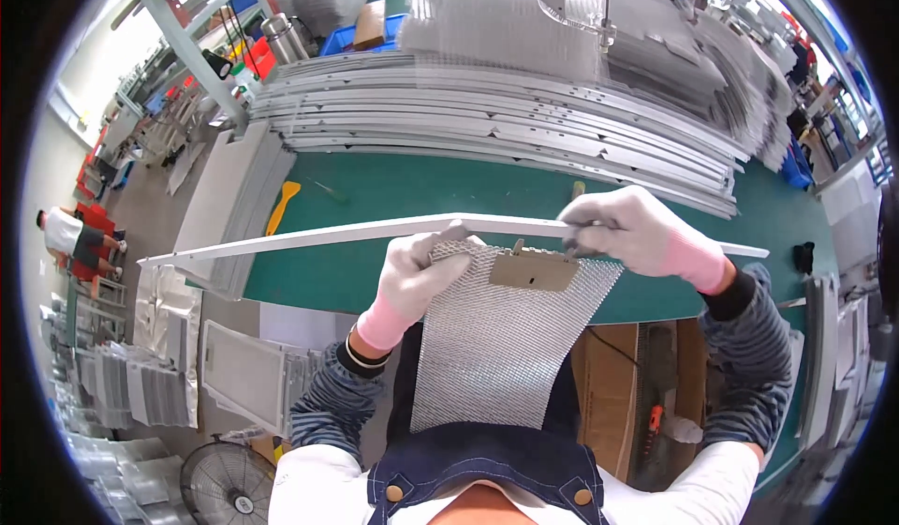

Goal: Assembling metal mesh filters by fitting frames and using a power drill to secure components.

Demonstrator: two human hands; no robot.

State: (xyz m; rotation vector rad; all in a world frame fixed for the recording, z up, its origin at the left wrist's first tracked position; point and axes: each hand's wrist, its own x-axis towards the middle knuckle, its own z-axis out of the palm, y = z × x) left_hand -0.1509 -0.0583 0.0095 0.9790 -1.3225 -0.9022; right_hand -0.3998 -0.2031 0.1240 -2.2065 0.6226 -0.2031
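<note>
Your left hand (409, 276) pinches the mesh (496, 356) at eleven o'clock; your right hand (644, 233) grips the strip (356, 231) at one. Uneven pulling could bend the mesh.

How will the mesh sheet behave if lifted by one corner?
Probably light: the mesh sheet looks thin. Likely somewhat flexible, since no frame shows along its sides. Possibly unbalanced, with the tan plate at its upper edge.
</note>
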